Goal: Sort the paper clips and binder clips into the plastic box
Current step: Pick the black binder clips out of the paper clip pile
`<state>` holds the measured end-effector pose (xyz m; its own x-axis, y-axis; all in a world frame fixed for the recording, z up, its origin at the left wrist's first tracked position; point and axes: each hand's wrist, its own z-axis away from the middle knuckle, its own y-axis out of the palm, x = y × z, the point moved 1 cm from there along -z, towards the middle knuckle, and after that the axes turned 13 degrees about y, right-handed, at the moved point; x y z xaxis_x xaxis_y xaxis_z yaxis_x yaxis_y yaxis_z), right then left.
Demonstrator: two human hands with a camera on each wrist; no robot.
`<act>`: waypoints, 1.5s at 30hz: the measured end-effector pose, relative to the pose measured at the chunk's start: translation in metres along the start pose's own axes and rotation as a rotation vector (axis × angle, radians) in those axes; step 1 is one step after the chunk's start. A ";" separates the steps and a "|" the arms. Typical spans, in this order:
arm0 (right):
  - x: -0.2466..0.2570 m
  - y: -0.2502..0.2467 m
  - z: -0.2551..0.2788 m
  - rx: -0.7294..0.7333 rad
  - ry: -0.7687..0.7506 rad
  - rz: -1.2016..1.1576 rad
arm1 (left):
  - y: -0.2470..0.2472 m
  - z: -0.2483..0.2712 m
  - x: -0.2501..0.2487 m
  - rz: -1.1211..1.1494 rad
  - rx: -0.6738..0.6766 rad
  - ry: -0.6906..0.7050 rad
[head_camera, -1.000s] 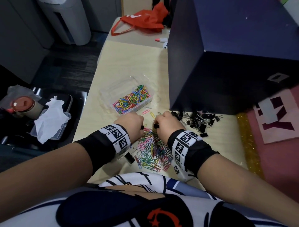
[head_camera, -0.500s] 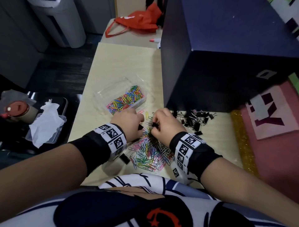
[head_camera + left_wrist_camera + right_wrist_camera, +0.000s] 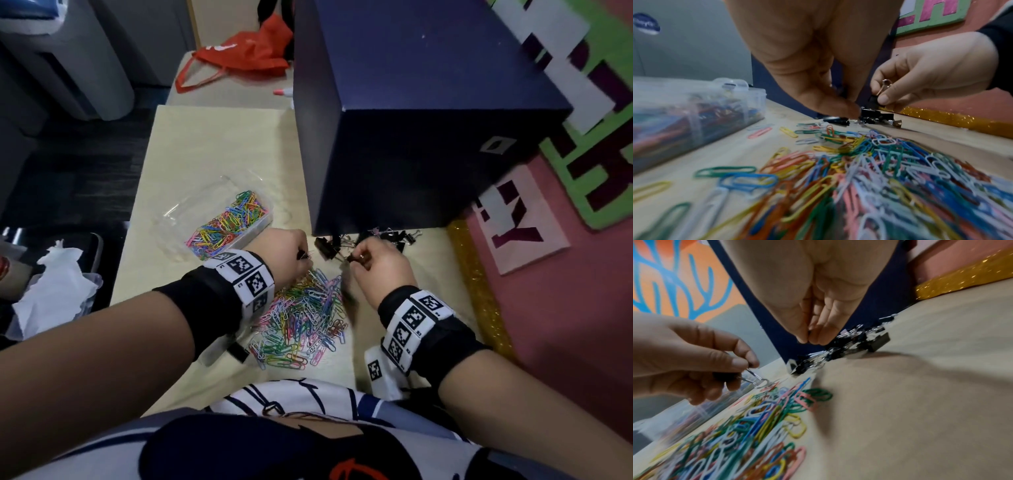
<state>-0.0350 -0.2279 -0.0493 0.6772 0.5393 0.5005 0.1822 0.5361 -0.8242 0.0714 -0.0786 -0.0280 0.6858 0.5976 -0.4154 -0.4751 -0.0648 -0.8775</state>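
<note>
A heap of coloured paper clips (image 3: 301, 315) lies on the pale table (image 3: 212, 144) between my wrists. My left hand (image 3: 303, 255) hovers at the heap's far edge and pinches a black binder clip (image 3: 729, 375) by its body, wire handles sticking out. Just right of it, my right hand (image 3: 356, 257) pinches another black binder clip (image 3: 874, 99) between thumb and fingers. The clear plastic box (image 3: 260, 222), one compartment full of paper clips, stands open to the far left. A pile of black binder clips (image 3: 394, 236) lies beyond the hands.
A large dark blue box (image 3: 411, 120) stands right behind the binder clips. A gold glitter strip (image 3: 476, 284) and a pink board (image 3: 565, 325) border the table's right side. A red bag (image 3: 246, 51) lies at the far end. The table's left edge drops to the floor.
Both hands have moved from the top of the paper clip heap to its far edge, nearer the binder clip pile, and drawn slightly apart. Each still pinches a small black binder clip.
</note>
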 end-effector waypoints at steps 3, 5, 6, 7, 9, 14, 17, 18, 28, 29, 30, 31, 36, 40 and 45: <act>-0.008 -0.006 -0.002 -0.052 0.043 -0.027 | 0.005 -0.010 -0.005 0.164 -0.021 -0.029; -0.012 -0.008 -0.003 -0.097 0.079 -0.056 | 0.006 -0.015 -0.009 0.390 -0.068 -0.052; -0.013 -0.008 -0.003 -0.120 0.100 -0.077 | 0.005 -0.016 -0.011 0.487 -0.086 -0.053; -0.014 -0.009 -0.003 -0.139 0.115 -0.091 | 0.005 -0.017 -0.012 0.539 -0.091 -0.048; -0.014 -0.008 -0.001 -0.165 0.099 -0.070 | 0.006 -0.017 -0.012 0.527 -0.078 -0.026; -0.002 0.002 0.009 -0.080 -0.126 0.080 | 0.009 -0.010 0.012 0.124 -0.087 0.007; 0.004 0.016 0.014 0.133 -0.213 0.208 | 0.015 -0.003 0.029 -0.016 -0.014 -0.029; 0.005 0.021 0.014 0.178 -0.208 0.265 | 0.018 0.000 0.032 -0.055 0.022 -0.033; 0.046 0.033 0.006 0.340 -0.163 0.413 | 0.024 0.036 0.031 0.066 0.089 0.155; 0.053 0.034 0.003 0.342 -0.173 0.380 | 0.019 0.040 0.033 0.063 0.062 0.147; 0.059 0.035 0.001 0.352 -0.187 0.361 | 0.015 0.043 0.036 0.054 0.041 0.133; 0.064 0.037 -0.001 0.371 -0.207 0.361 | 0.010 0.047 0.039 0.040 0.036 0.115; 0.076 0.050 0.005 0.457 -0.260 0.522 | -0.002 0.066 0.051 -0.068 0.282 0.097; 0.083 0.058 0.011 0.363 -0.297 0.536 | 0.008 0.084 0.051 -0.119 0.465 0.103; 0.104 0.066 -0.002 0.419 -0.407 0.561 | 0.020 0.098 0.049 -0.154 0.497 0.123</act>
<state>0.0486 -0.1384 -0.0521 0.2614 0.9509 0.1657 -0.4448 0.2710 -0.8536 0.0420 0.0278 -0.0425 0.8139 0.4698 -0.3417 -0.5468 0.4209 -0.7238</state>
